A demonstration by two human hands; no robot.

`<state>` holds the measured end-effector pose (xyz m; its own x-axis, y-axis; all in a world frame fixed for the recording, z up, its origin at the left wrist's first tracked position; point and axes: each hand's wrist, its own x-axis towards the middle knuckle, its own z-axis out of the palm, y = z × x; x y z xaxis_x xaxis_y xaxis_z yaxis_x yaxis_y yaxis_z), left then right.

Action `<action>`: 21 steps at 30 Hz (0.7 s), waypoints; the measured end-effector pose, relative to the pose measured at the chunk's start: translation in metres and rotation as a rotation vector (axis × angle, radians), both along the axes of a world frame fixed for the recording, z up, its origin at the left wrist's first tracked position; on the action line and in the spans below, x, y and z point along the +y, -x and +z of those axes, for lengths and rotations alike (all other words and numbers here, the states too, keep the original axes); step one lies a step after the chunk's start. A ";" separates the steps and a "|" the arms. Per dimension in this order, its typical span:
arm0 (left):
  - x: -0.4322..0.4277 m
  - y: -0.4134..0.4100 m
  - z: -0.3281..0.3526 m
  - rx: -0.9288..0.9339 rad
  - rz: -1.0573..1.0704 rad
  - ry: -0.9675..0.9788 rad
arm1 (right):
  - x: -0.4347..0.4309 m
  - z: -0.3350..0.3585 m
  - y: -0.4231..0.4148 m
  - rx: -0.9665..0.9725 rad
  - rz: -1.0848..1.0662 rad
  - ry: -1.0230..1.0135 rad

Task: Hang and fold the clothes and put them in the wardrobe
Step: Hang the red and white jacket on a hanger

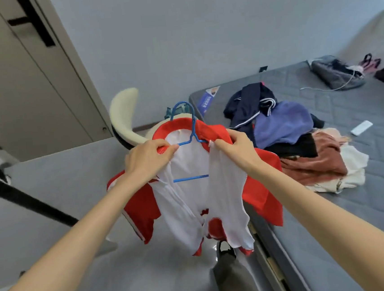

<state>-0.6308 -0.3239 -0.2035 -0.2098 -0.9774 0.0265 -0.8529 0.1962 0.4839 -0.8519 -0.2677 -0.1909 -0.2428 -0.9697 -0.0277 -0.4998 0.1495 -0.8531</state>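
**Red Jacket on a Blue Hanger**

From the head camera, two bare arms reached out in front of the person. Both hands held a red jacket (143,206) up in the air. The jacket was red on the outside and white on the inside, and it hung open so the white lining faced the camera.

A blue hanger (191,131) sat inside the jacket. Its hook stuck up above the red collar. Its bottom bar showed as a blue line across the white lining, between the two front flaps.

The left hand (146,160) was closed tight on the jacket's edge near the collar, on the left side of the hanger. The right hand (234,147) was closed tight on the other edge near the collar, on the right side. The fingers pinched the cloth on both sides.

To the right was a bed with a grey mattress (353,176). A pile of clothes (288,136) lay on it, with dark blue, purple, black, rusty pink and cream things all heaped together. A grey bag (334,74) lay farther back on the mattress, and a small white thing (361,127) lay near the pile.

Behind the jacket stood a cream chair (124,114). A tall wardrobe door (28,90) with a dark handle was at the upper left. The person's leg and shoe showed at the bottom.
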 end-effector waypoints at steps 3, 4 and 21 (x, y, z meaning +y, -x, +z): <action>-0.038 0.049 -0.009 0.014 -0.047 0.014 | -0.023 -0.005 0.040 0.018 -0.076 0.008; -0.053 0.064 -0.011 0.012 -0.056 0.022 | -0.034 -0.008 0.053 0.025 -0.093 0.010; -0.325 0.233 -0.014 0.002 -0.059 0.068 | -0.296 -0.023 0.213 0.110 -0.111 0.032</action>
<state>-0.8637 -0.6491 -0.2175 -0.2667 -0.9593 0.0926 -0.8381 0.2783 0.4692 -1.0644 -0.5642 -0.2139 -0.3485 -0.9367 0.0354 -0.5720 0.1826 -0.7997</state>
